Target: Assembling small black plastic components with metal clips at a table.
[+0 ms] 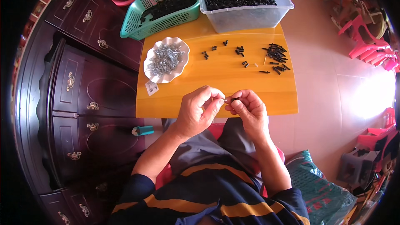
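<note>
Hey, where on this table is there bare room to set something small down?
On the orange table, one free patch lies front right, between the right hand, the black pile and the right edge. Another lies between the white dish and the scattered black pieces. It's crowded along the far edge, where the green basket and clear bin sit.

Forearms (160,154) angled inward, left hand (198,110) and right hand (252,112) close together, fingers (210,93) pinched
</note>
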